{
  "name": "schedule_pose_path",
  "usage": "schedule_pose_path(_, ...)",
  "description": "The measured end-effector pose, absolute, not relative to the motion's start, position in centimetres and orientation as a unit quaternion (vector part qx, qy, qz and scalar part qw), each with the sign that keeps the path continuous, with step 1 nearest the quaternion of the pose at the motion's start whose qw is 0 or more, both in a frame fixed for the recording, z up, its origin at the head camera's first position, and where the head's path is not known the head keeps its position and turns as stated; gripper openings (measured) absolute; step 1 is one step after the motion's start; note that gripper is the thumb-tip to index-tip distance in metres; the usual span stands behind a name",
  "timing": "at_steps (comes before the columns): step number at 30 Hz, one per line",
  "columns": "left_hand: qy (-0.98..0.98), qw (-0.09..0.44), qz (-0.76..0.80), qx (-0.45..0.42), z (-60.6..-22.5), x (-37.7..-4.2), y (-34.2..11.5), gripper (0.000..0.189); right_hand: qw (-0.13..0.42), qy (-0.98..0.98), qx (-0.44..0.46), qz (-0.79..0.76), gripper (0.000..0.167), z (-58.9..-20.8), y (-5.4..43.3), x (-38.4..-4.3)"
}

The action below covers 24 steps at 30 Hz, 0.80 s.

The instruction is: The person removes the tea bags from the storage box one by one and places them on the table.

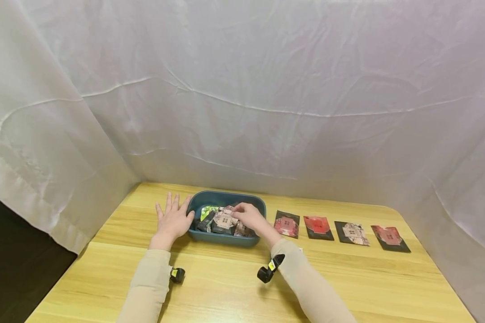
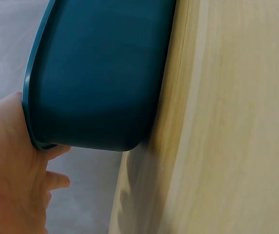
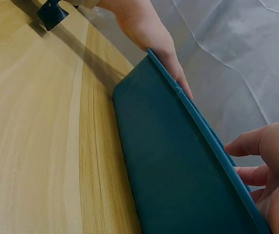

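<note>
A dark teal plastic bin on the wooden table holds several small flat packets. My left hand lies at its left end, fingers spread and thumb against the rim; in the left wrist view the same hand is beside the bin's corner. My right hand reaches over the rim, its bent fingers at the edge of a pinkish-beige packet. The rim hides the fingertips in the right wrist view, so a pinch cannot be confirmed. Also inside are a green packet and a black packet.
Right of the bin lie a red-and-black packet, a bright red packet, a beige-and-black packet and another red packet, spaced in a row. A pale curtain stands behind the wooden table.
</note>
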<state>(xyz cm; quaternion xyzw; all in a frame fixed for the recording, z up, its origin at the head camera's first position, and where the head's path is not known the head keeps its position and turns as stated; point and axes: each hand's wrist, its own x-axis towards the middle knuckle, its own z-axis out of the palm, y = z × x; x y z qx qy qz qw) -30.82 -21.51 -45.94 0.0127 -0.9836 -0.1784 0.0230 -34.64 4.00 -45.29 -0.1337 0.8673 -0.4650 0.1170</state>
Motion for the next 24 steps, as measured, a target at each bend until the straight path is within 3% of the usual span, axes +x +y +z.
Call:
schedule_pose_path(10,-0.983,0.023,-0.181,0.013,-46.05,-30.86,-21.53,0.061,0.106,0.857,-0.119,-0.491,0.023,-45.46,3.98,-34.78)
schedule_pose_path(24,-0.983,0.011,-0.184,0.014,-45.63,-30.77,-21.49,0.060,0.058,0.838,-0.105,-0.532,0.010,-45.70,4.14,-34.90)
